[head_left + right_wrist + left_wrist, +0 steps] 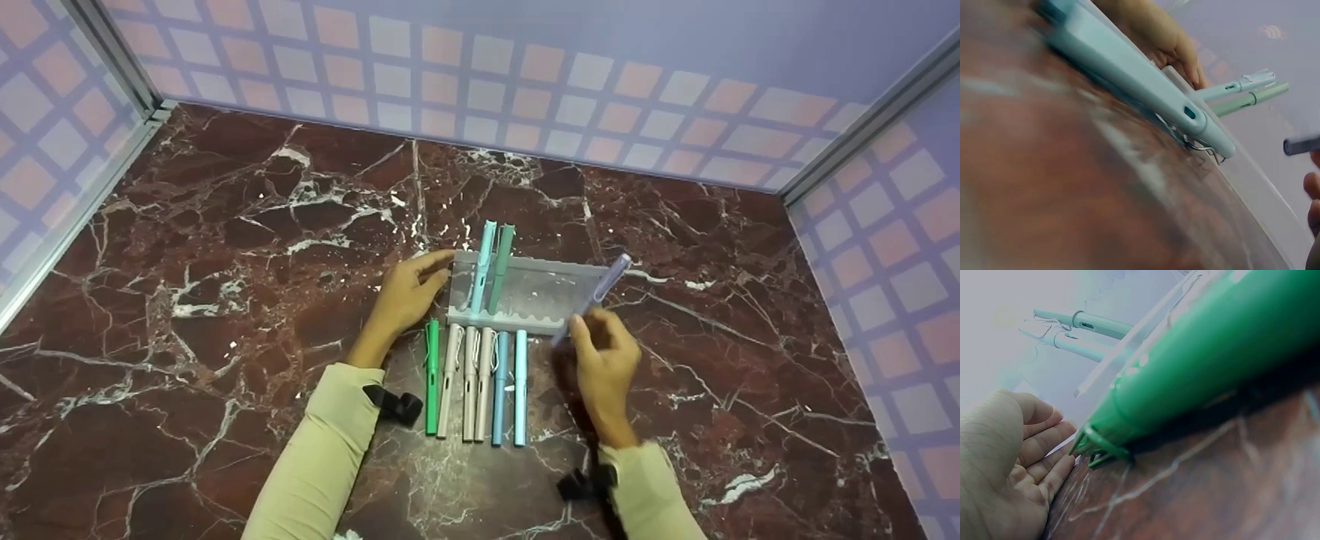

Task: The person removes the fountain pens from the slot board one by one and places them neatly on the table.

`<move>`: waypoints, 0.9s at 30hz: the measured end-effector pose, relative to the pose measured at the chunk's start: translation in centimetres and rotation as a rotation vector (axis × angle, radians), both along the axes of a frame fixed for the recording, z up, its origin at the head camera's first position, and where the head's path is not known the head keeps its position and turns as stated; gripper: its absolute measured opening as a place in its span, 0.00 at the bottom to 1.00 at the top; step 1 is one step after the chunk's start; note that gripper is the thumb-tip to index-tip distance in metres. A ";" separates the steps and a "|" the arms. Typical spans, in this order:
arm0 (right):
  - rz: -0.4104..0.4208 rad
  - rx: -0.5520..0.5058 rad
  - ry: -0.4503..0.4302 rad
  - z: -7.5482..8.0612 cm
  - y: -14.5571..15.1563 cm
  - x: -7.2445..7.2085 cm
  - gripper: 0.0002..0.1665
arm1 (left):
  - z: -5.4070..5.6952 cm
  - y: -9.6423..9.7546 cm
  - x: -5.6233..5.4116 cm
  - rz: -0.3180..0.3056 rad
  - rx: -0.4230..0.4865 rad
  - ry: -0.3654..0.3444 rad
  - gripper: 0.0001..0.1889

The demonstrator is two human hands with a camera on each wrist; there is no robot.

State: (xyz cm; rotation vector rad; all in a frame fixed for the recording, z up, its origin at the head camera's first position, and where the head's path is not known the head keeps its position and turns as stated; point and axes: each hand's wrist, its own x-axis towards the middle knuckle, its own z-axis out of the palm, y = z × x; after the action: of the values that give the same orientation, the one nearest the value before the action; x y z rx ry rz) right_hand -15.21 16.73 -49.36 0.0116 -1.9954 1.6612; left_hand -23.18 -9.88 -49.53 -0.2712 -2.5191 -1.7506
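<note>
My left hand [409, 291] rests at the left end of a clear pen tray [551, 289], its fingertips right at the upper corner. In the left wrist view, the fingers of the left hand [1033, 455] look relaxed. A light blue pen [484, 266] and a dark green pen [500, 270] lie side by side across the tray's left part. Over the tray's right end, my right hand [609, 360] pinches a purple pen [611, 277] between thumb and fingers. The pen is tilted, top end up and right; in the right wrist view its dark lower end [1297, 146] shows.
In front of the tray, a row of pens lies on the marbled table [247, 300]: a bright green pen [432, 379], several grey pens [469, 386], a blue pen [500, 390] and a pale blue pen [520, 390]. Tiled panels [495, 67] enclose the back and sides.
</note>
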 end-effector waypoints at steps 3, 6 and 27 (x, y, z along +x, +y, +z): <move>0.008 0.057 -0.091 -0.1 0.4 2.3 0.05 | 0.0 0.0 0.0 0.004 0.004 -0.001 0.19; 0.042 0.118 -0.191 -0.1 0.6 4.7 0.03 | 0.0 0.0 0.0 0.008 0.000 -0.012 0.19; 0.047 0.602 -0.268 -0.8 0.1 8.0 0.05 | 0.0 0.0 0.0 0.001 0.010 -0.026 0.20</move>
State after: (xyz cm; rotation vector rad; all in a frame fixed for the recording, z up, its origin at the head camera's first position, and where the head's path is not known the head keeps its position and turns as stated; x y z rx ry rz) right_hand -7.16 16.79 -50.15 0.0567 -2.6485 1.0702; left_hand -23.19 -9.88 -49.56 -0.2486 -2.5265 -1.7773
